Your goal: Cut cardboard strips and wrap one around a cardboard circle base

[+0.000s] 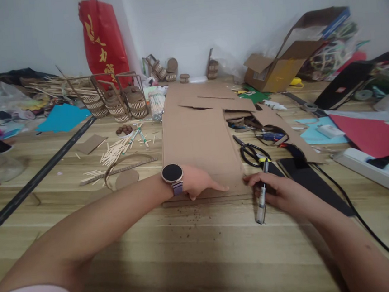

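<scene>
A big brown cardboard sheet lies flat on the wooden table, its near edge close to me. My left hand, with a watch on the wrist, rests on the near part of the sheet. Its index finger stretches to the right; the other fingers are partly hidden. Just past the sheet's near right corner, my right hand grips a pen between thumb and fingers. The pen stands at a slant, its clear end low and its dark end up. Black-handled scissors lie beyond that hand.
Loose wooden sticks and a cardboard disc lie left of the sheet. Small slatted buckets with tall handles stand behind them, near a red bag. On the right are a power strip, a black cable and an open box.
</scene>
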`<state>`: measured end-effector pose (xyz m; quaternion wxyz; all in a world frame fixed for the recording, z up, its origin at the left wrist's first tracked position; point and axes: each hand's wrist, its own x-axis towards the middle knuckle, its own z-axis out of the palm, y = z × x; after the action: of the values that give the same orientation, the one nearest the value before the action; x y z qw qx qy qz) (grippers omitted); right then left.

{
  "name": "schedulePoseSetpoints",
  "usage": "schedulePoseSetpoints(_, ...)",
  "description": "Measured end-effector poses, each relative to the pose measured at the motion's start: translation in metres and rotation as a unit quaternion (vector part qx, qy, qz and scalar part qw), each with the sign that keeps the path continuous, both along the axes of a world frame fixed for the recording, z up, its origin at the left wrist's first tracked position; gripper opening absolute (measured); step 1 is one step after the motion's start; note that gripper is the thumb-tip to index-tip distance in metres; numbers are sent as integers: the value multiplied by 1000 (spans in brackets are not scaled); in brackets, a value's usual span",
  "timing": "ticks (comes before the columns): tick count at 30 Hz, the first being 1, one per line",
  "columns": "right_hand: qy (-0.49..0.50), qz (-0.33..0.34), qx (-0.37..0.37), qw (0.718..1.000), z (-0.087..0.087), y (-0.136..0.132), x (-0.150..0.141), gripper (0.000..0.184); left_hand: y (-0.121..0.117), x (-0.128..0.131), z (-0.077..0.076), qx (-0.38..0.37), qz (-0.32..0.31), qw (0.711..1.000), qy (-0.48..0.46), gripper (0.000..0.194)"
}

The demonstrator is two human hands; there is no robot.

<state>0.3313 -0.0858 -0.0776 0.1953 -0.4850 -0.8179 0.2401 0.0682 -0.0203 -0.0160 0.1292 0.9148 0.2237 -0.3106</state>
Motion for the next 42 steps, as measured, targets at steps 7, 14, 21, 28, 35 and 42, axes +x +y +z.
schedulePoseSetpoints(7,10,3,-1,1000,-2,2,2,16,5,-1,-6,-26,16,999,-16,102)
schedulePoseSetpoints(14,13,-10,-24,1000,-8,5,7,20,6,0,-5,-41,12,999,-12,102)
schedulePoseSetpoints(21,15,-11,-29,999,-18,7,15,23,7,0,-3,-42,9,999,-9,101)
schedulePoseSetpoints(28,15,-15,-29,999,-6,4,4,20,-9,-22,1,63,12,997,-35,88)
schedulePoseSetpoints(35,6,-36,-4,999,-13,4,1,21,-19,-40,-1,75,58,993,-66,76)
schedulePoseSetpoints(42,19,-50,-16,998,-11,5,0,22,-23,-40,1,79,56,993,-72,74)
